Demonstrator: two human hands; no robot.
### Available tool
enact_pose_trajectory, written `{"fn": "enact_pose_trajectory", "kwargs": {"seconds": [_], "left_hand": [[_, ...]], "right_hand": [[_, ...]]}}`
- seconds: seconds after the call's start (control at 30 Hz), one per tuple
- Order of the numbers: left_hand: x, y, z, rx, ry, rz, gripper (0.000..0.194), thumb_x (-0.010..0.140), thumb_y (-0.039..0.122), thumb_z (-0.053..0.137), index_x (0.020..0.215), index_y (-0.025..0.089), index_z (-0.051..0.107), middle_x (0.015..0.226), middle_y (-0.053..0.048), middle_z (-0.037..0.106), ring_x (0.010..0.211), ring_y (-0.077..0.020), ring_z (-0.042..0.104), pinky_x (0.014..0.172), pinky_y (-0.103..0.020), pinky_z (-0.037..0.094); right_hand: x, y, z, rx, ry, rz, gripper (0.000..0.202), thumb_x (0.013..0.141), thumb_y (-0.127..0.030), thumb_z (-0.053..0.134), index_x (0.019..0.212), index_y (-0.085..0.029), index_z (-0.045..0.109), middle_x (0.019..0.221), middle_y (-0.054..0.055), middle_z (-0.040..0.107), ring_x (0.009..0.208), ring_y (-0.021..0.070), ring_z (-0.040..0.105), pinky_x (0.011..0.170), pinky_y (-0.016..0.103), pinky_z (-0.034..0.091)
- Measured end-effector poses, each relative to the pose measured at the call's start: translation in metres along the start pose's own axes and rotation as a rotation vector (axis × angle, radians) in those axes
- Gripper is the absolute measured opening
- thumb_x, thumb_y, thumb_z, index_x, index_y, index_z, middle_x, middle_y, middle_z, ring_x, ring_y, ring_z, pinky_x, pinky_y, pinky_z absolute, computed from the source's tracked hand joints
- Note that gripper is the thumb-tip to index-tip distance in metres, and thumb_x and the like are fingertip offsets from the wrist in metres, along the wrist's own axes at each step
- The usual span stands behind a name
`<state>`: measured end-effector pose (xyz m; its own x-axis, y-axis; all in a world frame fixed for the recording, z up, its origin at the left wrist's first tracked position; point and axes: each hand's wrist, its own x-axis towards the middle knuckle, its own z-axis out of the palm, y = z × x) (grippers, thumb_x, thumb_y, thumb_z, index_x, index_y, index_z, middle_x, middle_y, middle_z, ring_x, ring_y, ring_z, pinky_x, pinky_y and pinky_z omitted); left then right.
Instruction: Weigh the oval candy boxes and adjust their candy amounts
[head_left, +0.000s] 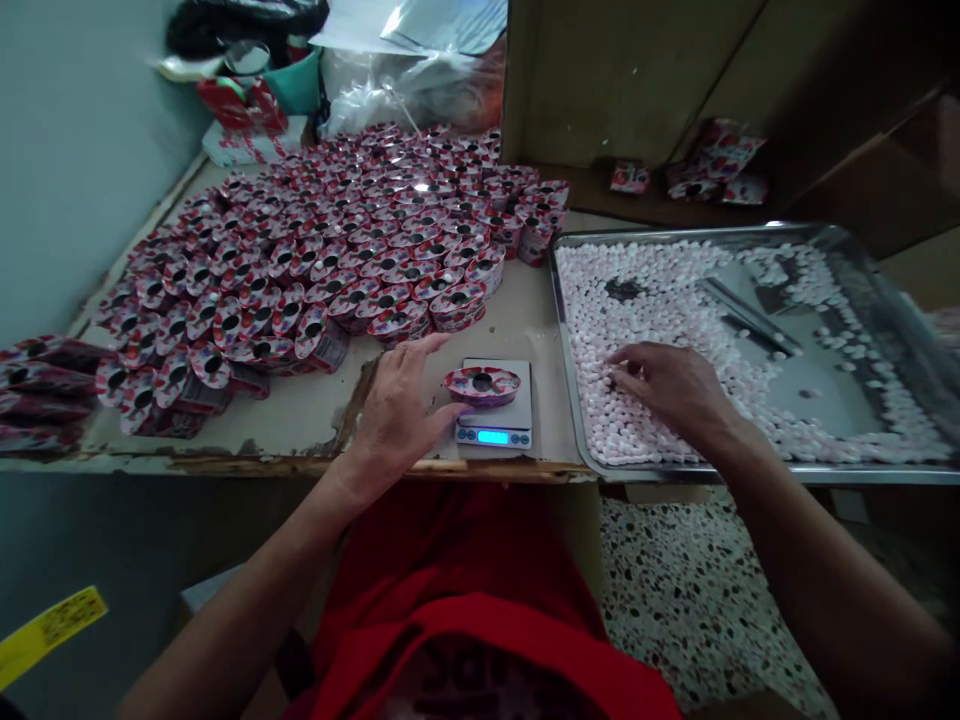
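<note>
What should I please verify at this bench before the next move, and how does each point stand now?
1. Package resting on the scale: ok.
2. Display lit: ok.
3. Reading on the display: cannot tell, too small.
4. Left hand clear of the scale: not ok, the thumb overlaps its left edge in this view.
5. Right hand at the white pieces in the tray: ok.
6. Pieces between the right fingertips: cannot tell.

No text reads with certainty. Digits on the scale's (517,412) lit blue display (493,437) are illegible; print on the oval pack (499,384) is too small; lettering on the red clothing (480,570) is unreadable; the yellow strip (54,632) bears a blurred code-like block.
</note>
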<state>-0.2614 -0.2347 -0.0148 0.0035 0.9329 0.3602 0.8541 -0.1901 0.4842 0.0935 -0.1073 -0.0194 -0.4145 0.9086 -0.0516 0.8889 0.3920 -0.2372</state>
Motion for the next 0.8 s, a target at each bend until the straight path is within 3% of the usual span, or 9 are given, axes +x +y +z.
{"fn": "enact_pose_trajectory", "kwargs": {"seconds": [0.1,0.27,0.4,0.5,0.63,0.8], "left_hand": [[-0.003,-0.006,-0.005,-0.006,0.008,-0.008,0.08,0.079,0.027,0.091,0.149,0.025,0.052,0.143,-0.011,0.066,0.132,-0.0326,0.063,0.117,-0.051,0.051],[-0.008,-0.012,-0.01,-0.02,0.012,-0.003,0.073,0.083,0.029,0.088,0.148,0.026,0.055,0.143,-0.011,0.066,0.132,-0.0335,0.063,0.116,-0.053,0.052],[-0.011,-0.013,-0.009,-0.041,0.005,0.009,0.07,0.085,0.029,0.086,0.148,0.028,0.056,0.141,-0.011,0.067,0.131,-0.0327,0.064,0.115,-0.052,0.053],[-0.016,-0.014,-0.009,-0.056,-0.005,0.001,0.064,0.086,0.026,0.084,0.145,0.027,0.059,0.139,-0.01,0.067,0.13,-0.0311,0.064,0.114,-0.049,0.054],[-0.022,-0.021,-0.016,-0.089,-0.011,-0.022,0.06,0.083,0.024,0.086,0.139,0.028,0.063,0.136,-0.009,0.067,0.128,-0.0302,0.065,0.112,-0.047,0.055],[-0.026,-0.034,-0.026,-0.132,-0.019,-0.027,0.056,0.084,0.024,0.086,0.136,0.027,0.065,0.135,-0.01,0.067,0.129,-0.0305,0.064,0.114,-0.05,0.054]], "right_hand": [[-0.002,0.001,-0.008,0.233,0.02,0.095,0.019,0.086,-0.032,0.066,0.089,-0.021,0.081,0.072,0.003,0.071,0.065,0.021,0.064,0.061,0.032,0.043],[-0.007,-0.008,-0.015,0.487,0.1,0.202,0.024,0.072,-0.035,0.069,0.084,-0.018,0.082,0.065,0.002,0.068,0.06,0.0186,0.06,0.055,0.029,0.039],[-0.005,-0.046,-0.025,0.689,0.136,0.163,0.023,0.071,-0.036,0.074,0.082,-0.019,0.083,0.065,0.002,0.068,0.057,0.0172,0.057,0.051,0.028,0.04],[0.0,-0.093,-0.037,0.811,0.033,-0.019,0.02,0.075,-0.033,0.075,0.086,-0.019,0.085,0.066,0.002,0.068,0.056,0.0152,0.056,0.05,0.026,0.039],[0.012,-0.148,-0.048,0.577,-0.03,-0.308,0.02,0.08,-0.014,0.072,0.093,-0.021,0.086,0.067,-0.001,0.069,0.058,0.0138,0.06,0.057,0.025,0.041],[0.025,-0.176,-0.044,0.074,-0.063,-0.507,0.027,0.079,-0.002,0.077,0.092,-0.023,0.087,0.074,0.002,0.074,0.061,0.0158,0.063,0.058,0.027,0.037]]}}
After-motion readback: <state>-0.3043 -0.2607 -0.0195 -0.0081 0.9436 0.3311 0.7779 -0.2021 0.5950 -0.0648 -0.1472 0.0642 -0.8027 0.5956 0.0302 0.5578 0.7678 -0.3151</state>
